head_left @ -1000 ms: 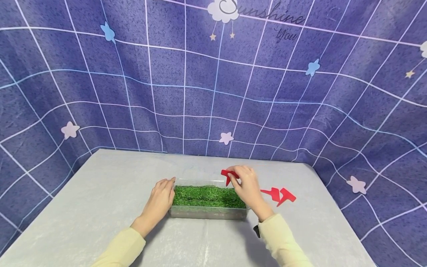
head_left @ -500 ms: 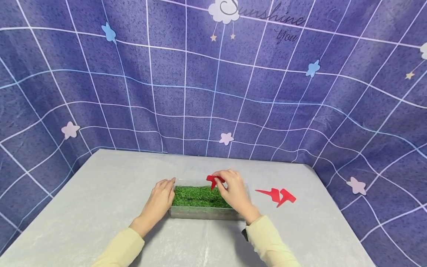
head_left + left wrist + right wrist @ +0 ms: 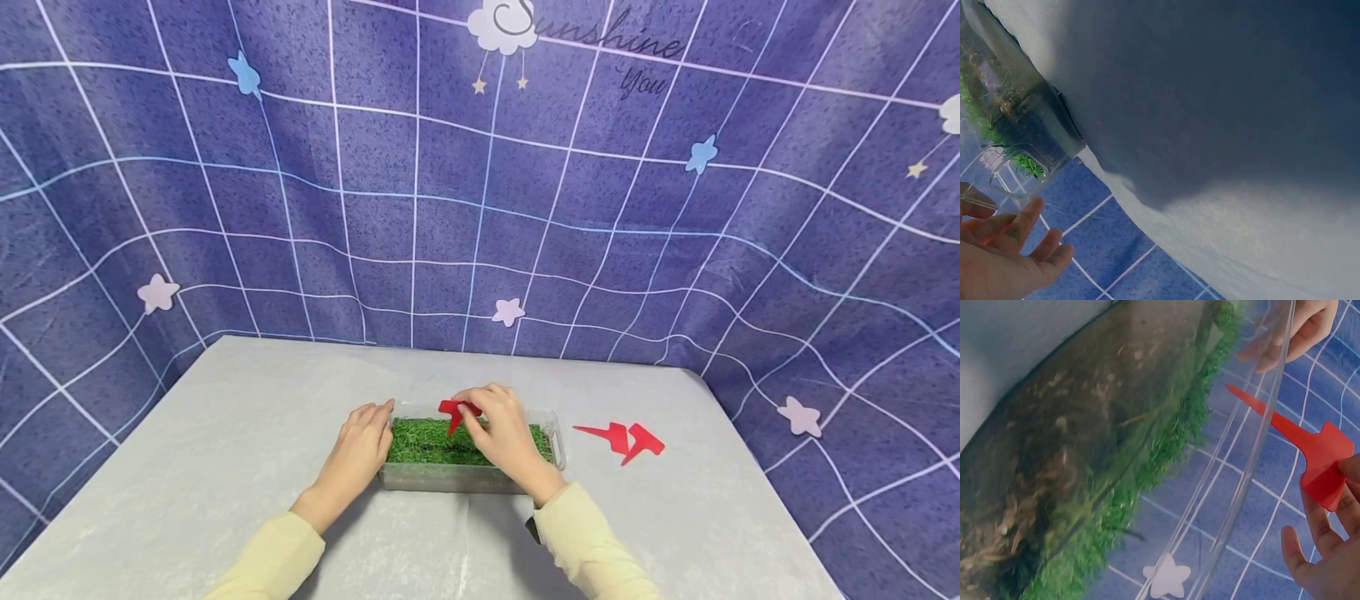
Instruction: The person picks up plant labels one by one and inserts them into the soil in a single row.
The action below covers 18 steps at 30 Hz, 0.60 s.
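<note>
A clear plastic box (image 3: 435,478) with a layer of brown soil and green grass (image 3: 420,435) stands on the table. At its left end my left hand (image 3: 362,437) holds the rim, thumb and fingers near the looped handle (image 3: 1022,174) in the left wrist view. My right hand (image 3: 501,432) pinches the head of a red T-shaped plant label (image 3: 453,410) between thumb and fingers. The label's pointed stem slants down over the grass; in the right wrist view its tip (image 3: 1235,391) is above the grass, apart from it.
Two more red plant labels (image 3: 609,437) (image 3: 642,442) lie close together on the grey table (image 3: 675,517), right of the box. A blue-purple gridded curtain (image 3: 450,217) with stars hangs behind the table and at both sides.
My right hand has moved left with the red plant label, from the box's right end to over the middle of the grass, and slightly down. The left hand has stayed at the rim.
</note>
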Motion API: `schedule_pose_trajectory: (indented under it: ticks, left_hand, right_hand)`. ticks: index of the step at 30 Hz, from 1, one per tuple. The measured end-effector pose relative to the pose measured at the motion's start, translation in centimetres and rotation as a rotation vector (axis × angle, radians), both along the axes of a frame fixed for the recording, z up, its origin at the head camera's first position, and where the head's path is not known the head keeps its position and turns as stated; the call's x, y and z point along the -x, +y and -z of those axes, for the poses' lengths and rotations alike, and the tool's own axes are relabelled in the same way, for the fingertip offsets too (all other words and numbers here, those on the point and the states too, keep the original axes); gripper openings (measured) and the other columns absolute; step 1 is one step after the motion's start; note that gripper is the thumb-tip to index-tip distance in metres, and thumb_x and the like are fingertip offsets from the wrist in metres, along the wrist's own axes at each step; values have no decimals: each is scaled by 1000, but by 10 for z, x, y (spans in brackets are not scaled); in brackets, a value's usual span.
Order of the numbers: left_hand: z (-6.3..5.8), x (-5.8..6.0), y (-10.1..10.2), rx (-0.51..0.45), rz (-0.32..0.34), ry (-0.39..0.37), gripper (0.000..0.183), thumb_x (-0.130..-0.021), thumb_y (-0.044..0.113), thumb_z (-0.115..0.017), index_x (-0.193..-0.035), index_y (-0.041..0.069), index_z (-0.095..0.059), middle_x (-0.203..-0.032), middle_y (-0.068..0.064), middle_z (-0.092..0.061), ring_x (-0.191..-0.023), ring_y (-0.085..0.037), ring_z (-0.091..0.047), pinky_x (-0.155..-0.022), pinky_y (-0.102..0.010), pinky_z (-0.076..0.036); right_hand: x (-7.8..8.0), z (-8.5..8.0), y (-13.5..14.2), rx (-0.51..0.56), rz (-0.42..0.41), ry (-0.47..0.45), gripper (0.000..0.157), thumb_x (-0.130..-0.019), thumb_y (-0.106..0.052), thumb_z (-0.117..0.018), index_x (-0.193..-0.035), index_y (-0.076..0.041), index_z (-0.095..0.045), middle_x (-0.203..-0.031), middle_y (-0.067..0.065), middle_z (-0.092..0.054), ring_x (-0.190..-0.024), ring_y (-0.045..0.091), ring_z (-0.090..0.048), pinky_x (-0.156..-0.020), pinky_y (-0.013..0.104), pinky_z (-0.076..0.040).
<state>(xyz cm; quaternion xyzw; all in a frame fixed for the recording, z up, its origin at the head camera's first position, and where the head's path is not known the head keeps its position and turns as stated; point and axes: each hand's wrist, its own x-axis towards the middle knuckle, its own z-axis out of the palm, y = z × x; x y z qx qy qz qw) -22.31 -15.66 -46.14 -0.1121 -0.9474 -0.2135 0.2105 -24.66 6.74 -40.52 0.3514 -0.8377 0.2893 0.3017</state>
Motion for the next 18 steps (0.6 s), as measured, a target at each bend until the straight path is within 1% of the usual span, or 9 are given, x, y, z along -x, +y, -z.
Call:
schedule_pose_trajectory:
  ticks: [4, 11, 18]
  left_hand:
    - [0, 0, 0, -4, -3, 1, 40, -91, 13, -48, -128, -2, -48, -123, -20, -56, -119, -38, -45, -101, -54, -36]
    - [0, 0, 0, -11, -7, -1, 40, -91, 13, -47, -128, -1, -48, -123, -20, -56, -119, -38, -45, -100, -55, -37]
    - [0, 0, 0, -14, -6, 3, 40, -91, 13, -48, -128, -1, -48, -123, -19, -56, -119, -38, -46, -100, -55, -37]
  right_hand:
    - [0, 2, -6, -13, -4, -19, 12, -83, -12, -62, -93, -15, -68, -87, -5, -71, -78, 8, -59, -78, 30, -46]
    - [2, 8, -16, -28, -9, -47, 12, -85, -14, -60, -94, -17, -68, -87, -7, -70, -78, 7, -59, -77, 29, -45]
    - [2, 12, -23, -45, -12, -71, 13, -86, -16, -60, -95, -18, -68, -88, -7, -70, -78, 7, -59, -78, 28, -45]
